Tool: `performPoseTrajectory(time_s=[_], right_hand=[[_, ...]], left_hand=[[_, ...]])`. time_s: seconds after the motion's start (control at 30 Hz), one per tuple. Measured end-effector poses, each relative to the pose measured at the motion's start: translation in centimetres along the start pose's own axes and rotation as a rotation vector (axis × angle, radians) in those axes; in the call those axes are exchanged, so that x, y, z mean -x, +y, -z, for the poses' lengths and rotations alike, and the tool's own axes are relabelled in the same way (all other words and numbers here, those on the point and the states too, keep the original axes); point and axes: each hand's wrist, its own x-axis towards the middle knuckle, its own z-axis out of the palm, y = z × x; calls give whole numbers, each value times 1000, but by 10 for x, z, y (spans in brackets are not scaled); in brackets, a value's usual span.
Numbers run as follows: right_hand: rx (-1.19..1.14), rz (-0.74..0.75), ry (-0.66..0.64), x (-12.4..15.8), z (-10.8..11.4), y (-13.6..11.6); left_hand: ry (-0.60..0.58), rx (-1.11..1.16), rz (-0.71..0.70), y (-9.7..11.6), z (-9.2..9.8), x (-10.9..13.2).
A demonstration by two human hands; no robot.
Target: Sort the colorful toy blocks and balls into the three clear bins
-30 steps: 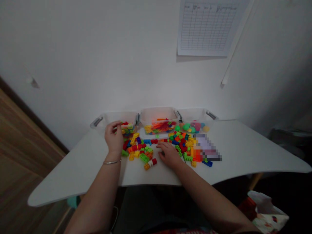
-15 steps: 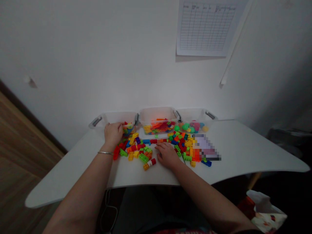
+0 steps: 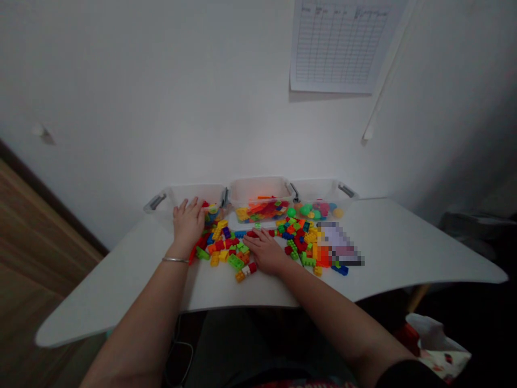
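Note:
My left hand (image 3: 189, 223) is at the front of the left clear plastic bin (image 3: 196, 194), with its fingers apart and nothing visible in them. It hides part of the bin and the coloured blocks inside. My right hand (image 3: 267, 253) is over the loose building blocks at mid-table, fingers spread, reaching toward a row of joined blue and red blocks (image 3: 240, 234). Below its fingertips lies a joined yellow, white and red piece (image 3: 245, 272). Green blocks (image 3: 236, 262) and yellow blocks (image 3: 223, 256) lie between the two hands.
A middle bin (image 3: 260, 188) holds mixed blocks, and a right bin (image 3: 319, 189) has coloured balls. More blocks (image 3: 309, 260) lie on the right, beside a pixelated flat device (image 3: 343, 242). The white table (image 3: 412, 248) has a curved front edge. A paper bag (image 3: 440, 347) stands low at right.
My left hand's fingers have lifted and spread at the left bin. My right hand has moved left across the block row, its fingers now spread wider. The view shifted slightly.

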Motion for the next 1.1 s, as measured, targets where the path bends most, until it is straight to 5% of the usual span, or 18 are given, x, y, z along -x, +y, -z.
performPoseTrajectory(time_s=[0.2,0.53,0.77,1.1], right_hand=[[-19,-13,66,3,1,-2],[-41,-63,197,6,-2,1],[-19,-105,203,5,-4,4],[3,-173,213,5,-2,5]], left_hand=[[-65,-2,-2,26,9,25],[-303,19,-143,74,-7,119],[-319,4,-219,85,-22,123],[-256,-6,-232,92,-10,136]])
